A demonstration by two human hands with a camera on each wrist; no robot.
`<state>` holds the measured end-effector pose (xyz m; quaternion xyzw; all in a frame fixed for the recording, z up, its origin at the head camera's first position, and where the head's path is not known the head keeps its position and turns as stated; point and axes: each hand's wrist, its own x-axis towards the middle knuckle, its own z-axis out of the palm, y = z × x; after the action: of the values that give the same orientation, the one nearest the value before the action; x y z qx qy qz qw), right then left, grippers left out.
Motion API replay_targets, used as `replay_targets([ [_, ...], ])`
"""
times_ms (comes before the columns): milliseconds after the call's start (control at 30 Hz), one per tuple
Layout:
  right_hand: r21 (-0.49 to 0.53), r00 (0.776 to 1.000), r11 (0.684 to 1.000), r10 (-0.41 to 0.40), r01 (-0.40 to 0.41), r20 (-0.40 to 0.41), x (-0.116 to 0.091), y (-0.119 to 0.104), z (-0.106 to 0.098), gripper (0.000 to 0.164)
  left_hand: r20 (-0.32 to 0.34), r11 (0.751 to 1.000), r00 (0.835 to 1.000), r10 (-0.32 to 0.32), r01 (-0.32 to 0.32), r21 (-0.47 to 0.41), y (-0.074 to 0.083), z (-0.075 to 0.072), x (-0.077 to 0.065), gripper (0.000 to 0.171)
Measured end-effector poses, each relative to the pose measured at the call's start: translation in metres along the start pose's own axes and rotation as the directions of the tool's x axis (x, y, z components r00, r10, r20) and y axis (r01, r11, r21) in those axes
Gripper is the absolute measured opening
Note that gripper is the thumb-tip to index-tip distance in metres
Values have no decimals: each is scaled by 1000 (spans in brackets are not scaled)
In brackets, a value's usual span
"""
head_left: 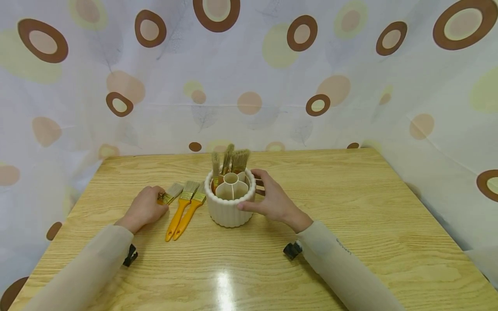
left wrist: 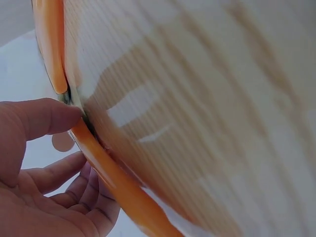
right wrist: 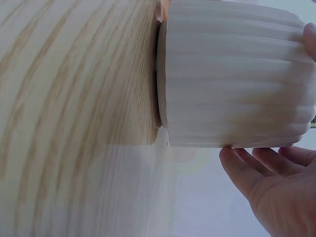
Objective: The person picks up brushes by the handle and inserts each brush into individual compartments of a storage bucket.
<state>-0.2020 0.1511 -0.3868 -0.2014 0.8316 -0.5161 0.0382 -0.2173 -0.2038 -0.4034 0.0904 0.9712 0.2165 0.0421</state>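
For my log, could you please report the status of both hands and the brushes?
Left hand pinching a paintbrush. Right hand gripping the holder, standing brushes inside. Two loose brushes lying between paintbrush and holder.

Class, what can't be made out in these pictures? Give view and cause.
Head view: handle end of the leftmost brush, hidden by the left hand.
Head view: lower ends of the upright brushes, hidden by the holder.
Head view: lettering on the right sleeve, too small to read surely.
Left wrist view: one orange handle, its end cut off by the bottom edge.
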Motion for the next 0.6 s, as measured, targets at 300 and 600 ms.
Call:
replay_targets([
  [300, 8, 1000, 1000, -10, 10, -4, -1, 0, 0, 98, -36, 1000, 999, 6, -7, -18, -1, -1, -3, 49],
  [600, 6, 1000, 1000, -2, 2, -4, -1, -1, 0, 98, -66, 999, 998, 16, -18, -32, -2, -1, -4, 50],
])
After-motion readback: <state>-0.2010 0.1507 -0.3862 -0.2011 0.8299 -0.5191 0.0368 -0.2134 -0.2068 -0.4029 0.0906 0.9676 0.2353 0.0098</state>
